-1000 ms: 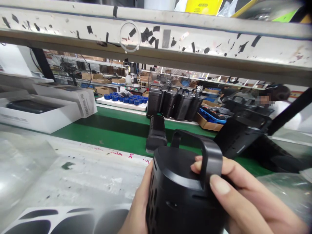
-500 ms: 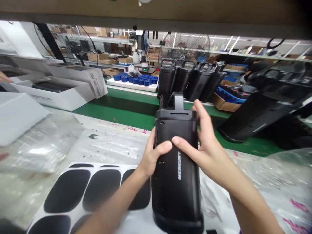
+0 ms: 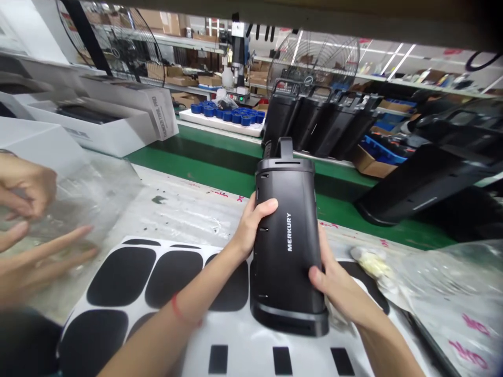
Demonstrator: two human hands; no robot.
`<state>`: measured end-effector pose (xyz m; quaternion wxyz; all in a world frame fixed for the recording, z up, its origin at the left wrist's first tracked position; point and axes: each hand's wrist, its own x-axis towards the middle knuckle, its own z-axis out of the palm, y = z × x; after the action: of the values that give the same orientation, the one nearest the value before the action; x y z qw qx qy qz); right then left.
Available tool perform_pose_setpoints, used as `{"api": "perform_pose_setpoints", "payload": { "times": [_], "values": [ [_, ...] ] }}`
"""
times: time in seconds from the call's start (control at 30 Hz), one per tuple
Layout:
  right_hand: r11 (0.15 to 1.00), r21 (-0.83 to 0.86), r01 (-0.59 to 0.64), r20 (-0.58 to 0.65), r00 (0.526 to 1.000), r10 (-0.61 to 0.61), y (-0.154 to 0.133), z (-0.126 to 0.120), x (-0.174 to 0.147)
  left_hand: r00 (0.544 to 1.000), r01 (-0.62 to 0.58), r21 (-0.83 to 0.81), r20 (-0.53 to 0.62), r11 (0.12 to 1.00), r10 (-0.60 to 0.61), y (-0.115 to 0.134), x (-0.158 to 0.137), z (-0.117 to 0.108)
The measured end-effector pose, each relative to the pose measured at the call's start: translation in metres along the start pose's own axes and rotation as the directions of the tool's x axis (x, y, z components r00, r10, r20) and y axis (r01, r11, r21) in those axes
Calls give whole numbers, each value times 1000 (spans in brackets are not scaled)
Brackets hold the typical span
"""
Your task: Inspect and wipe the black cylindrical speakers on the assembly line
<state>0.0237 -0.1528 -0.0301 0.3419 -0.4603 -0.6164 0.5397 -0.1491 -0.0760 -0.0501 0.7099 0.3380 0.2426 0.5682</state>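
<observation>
One black unit [image 3: 286,199] marked MERKURY is in both hands, above the sheet [image 3: 243,335] at the near edge of the surface [image 3: 188,201]; it tilts, handle end away, and I cannot tell whether its base touches the sheet. The left hand [image 3: 251,230] grips its left side, thumb on the front. The right hand [image 3: 332,280] grips its right side lower down, fingers wrapped behind. One red band [image 3: 179,311] circles the left forearm.

Three small black rectangles [image 3: 283,360] show along the sheet's near part, and at least five large black patches [image 3: 121,276], some partly covered. Four standing units [image 3: 310,118] line the far edge of the green belt [image 3: 204,152]; one leaning unit [image 3: 420,186] is towards its right end. Left of the four is one white tray [image 3: 220,126] of blue caps [image 3: 245,119], too crowded to count. By the surface's left edge are two co-worker's hands [image 3: 35,191], blurred.
</observation>
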Motion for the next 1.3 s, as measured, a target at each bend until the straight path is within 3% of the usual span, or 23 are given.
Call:
{"api": "perform_pose_setpoints", "payload": {
  "times": [0.1, 0.23, 0.37, 0.43, 0.57, 0.67, 0.77, 0.87, 1.0, 1.17, 1.23, 1.3],
  "values": [
    [999, -27, -21, -178, 984, 16, -1, 13, 1, 1000, 11, 29, -24, 1000, -10, 1, 1, 0],
    [999, -14, -41, -310, 950, 35, 5, 17, 3, 1000, -9, 75, -14, 997, 10, 1, 0, 2],
    [990, -95, 109, -496, 856, -142, 19, 11, 2, 999, -51, 126, 7, 991, 51, -1, -3, 5],
    [974, -152, 167, -490, 843, -222, 21, 8, -2, 997, -72, 155, 11, 985, 71, -2, -5, 6],
    [930, -348, 116, -377, 891, -252, 17, 13, -12, 996, -89, 210, 19, 974, 87, 1, -9, 12],
    [889, -447, 93, -448, 838, -313, 15, 22, -16, 988, -153, 308, 37, 939, 149, 8, -12, 15],
    [887, -452, 91, -529, 773, -349, 15, 20, -13, 955, -297, 537, 180, 789, 237, 10, -13, 12],
    [947, -308, 90, -626, 730, -273, 15, 5, -6, 932, -356, 668, 308, 653, 193, 4, -8, 4],
    [982, -101, 158, -589, 786, -187, 8, -9, -9, 904, -406, 669, 395, 623, 165, -7, -9, 3],
    [912, 38, 409, -562, 763, -319, -5, 4, -17, 739, -645, 420, 557, 639, 379, -3, -23, 15],
    [893, 184, 411, -563, 789, -247, -1, 5, -12, 768, -606, 424, 532, 673, 357, -3, -22, 14],
    [832, 462, 307, -529, 848, -20, 9, 1, -5, 832, -497, 471, 498, 729, 246, -7, -17, 9]
  ]
}}
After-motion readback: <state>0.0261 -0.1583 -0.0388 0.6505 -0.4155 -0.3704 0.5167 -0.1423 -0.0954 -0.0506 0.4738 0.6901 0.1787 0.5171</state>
